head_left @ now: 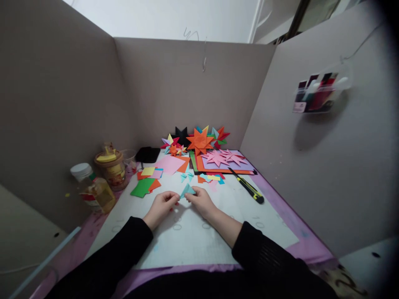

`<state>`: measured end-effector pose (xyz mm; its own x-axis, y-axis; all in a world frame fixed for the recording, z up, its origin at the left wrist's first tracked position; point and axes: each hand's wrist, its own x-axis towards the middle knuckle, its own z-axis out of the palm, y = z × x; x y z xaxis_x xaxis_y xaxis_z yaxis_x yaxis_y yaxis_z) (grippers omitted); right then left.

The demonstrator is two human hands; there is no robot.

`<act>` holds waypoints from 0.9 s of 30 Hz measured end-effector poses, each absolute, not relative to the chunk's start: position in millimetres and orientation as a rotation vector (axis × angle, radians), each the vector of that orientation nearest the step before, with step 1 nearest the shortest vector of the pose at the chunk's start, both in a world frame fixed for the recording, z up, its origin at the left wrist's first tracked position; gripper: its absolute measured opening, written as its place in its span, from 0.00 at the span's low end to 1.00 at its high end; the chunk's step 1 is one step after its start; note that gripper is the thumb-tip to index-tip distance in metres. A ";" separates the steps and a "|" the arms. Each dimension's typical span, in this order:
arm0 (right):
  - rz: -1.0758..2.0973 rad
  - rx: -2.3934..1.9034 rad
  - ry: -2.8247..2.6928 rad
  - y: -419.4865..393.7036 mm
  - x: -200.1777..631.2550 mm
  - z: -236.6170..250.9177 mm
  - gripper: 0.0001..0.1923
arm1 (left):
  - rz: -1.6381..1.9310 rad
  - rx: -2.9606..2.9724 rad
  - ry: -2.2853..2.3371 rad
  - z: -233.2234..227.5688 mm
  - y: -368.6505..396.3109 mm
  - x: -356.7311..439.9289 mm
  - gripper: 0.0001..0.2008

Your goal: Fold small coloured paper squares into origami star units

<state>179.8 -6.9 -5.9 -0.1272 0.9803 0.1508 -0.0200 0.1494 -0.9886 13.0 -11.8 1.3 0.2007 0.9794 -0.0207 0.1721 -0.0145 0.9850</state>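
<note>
A small light blue folded paper [187,189], pointed at the top, is held up between my two hands over the white sheet. My right hand [201,202] grips its right side, thumb on the near face. At its lower left corner the fingers of my left hand [162,206] are pinched together. Just beyond lie a few more small light blue folded pieces [187,177]. Square papers, among them a green sheet [142,187] and a pink sheet [170,164], are spread to the left.
Folded paper stars [200,142] stand against the back panel, with pink stars [215,158] on stacked coloured sheets. A yellow-and-black utility knife [247,186] lies right. A glue bottle [95,192] and a brown tub [111,170] stand left. Grey panels [193,83] enclose the table.
</note>
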 end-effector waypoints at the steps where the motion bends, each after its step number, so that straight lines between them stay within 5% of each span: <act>1: 1.198 -1.029 -1.365 -7.4 180.1 -4.9 0.10 | 0.961 1.427 1.168 1.4 -12.1 13.1 0.14; 11: 1.401 -0.910 -1.300 -10.1 174.4 -7.5 0.11 | 1.074 1.555 1.150 7.6 -14.5 13.5 0.11; 27: 1.265 -1.019 -1.571 -15.2 174.9 -5.1 0.11 | 1.045 1.562 1.141 9.0 -16.1 14.5 0.14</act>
